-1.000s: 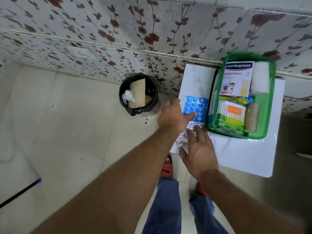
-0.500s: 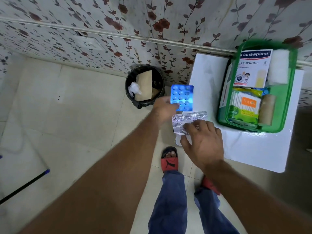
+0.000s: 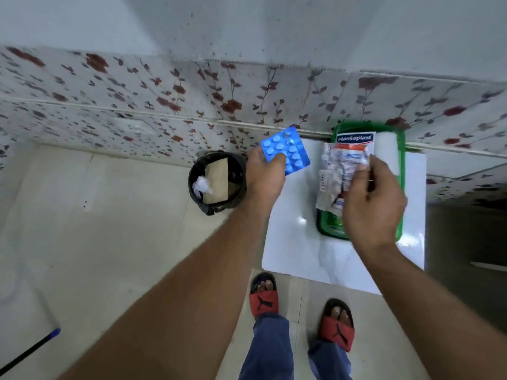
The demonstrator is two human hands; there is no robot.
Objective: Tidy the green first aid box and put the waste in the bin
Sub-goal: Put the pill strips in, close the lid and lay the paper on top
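My left hand (image 3: 263, 176) holds a blue blister pack of tablets (image 3: 285, 150) up in the air, between the bin and the white table. My right hand (image 3: 373, 204) grips a crumpled silver blister strip (image 3: 333, 176), lifted over the green first aid box (image 3: 401, 165). The box sits on the white table (image 3: 296, 242) against the wall, and a Hansaplast packet (image 3: 355, 138) shows at its far end. Most of the box's contents are hidden behind my right hand and the strip. The black bin (image 3: 216, 181) stands on the floor left of the table, holding a brown card and white wadding.
A flowered tiled wall (image 3: 164, 100) runs behind the bin and table. My feet in red sandals (image 3: 264, 296) stand on the pale floor tiles just before the table. A dark stick with a blue tip (image 3: 30, 349) lies at the lower left.
Both hands have lifted off the table: the left raised the blue tablet pack, the right picked up the silver strip and brought it over the green box. The camera tilted up.
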